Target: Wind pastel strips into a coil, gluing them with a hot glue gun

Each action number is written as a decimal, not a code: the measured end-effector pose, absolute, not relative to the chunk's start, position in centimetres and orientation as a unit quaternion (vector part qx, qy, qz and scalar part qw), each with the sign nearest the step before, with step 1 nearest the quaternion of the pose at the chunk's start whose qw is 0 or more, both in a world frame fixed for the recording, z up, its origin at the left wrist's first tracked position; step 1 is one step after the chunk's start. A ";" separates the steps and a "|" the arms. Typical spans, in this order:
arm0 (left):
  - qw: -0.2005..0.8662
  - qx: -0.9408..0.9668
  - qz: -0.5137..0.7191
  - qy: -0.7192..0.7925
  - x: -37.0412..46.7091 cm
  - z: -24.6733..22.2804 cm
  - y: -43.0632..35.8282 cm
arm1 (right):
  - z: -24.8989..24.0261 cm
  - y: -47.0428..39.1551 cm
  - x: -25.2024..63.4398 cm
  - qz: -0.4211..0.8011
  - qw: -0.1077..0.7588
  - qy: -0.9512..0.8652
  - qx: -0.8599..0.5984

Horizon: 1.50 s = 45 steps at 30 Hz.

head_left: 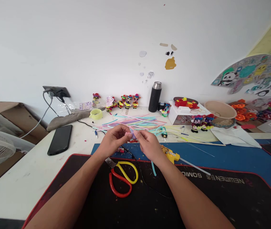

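Fingertips of the left hand point(115, 140) and right hand point(148, 143) pinch a small purple piece point(133, 135) between them, probably because it is too tiny for one grip, with scissors point(124, 173) nearer the body and a yellow glue gun point(173, 156) rightward, seemingly for easy reach.

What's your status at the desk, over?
Left hand and right hand: pinching a small purplish piece together. Scissors: on black mat, between the forearms. Yellow glue gun: close by right wrist, partly hidden.
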<state>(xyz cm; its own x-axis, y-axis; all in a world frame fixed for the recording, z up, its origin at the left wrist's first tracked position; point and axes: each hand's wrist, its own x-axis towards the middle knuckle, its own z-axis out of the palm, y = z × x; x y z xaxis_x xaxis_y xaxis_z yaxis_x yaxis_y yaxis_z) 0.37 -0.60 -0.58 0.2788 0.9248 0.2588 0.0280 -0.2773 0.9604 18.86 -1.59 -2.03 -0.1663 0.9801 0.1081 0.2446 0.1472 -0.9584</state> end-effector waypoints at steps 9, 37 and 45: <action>0.476 0.644 0.467 0.376 0.3 -0.7 -0.5 | -1.7 -1.7 18.9 0.428 0.417 -0.632 -0.493; 0.534 0.613 0.448 0.373 0.1 -1.1 -0.2 | -2.3 -1.8 18.7 0.461 0.406 -0.627 -0.479; 0.531 0.604 0.449 0.389 0.1 -1.1 0.1 | -1.9 -2.0 18.7 0.501 0.383 -0.632 -0.451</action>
<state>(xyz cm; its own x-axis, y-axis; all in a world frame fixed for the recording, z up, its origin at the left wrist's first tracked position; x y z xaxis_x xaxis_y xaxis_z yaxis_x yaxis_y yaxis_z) 0.12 0.08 -1.07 0.2938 0.9472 0.1286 -0.0075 -0.1323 0.9912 18.71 -2.01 -1.88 -0.2992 0.9536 0.0329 0.1858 0.0921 -0.9783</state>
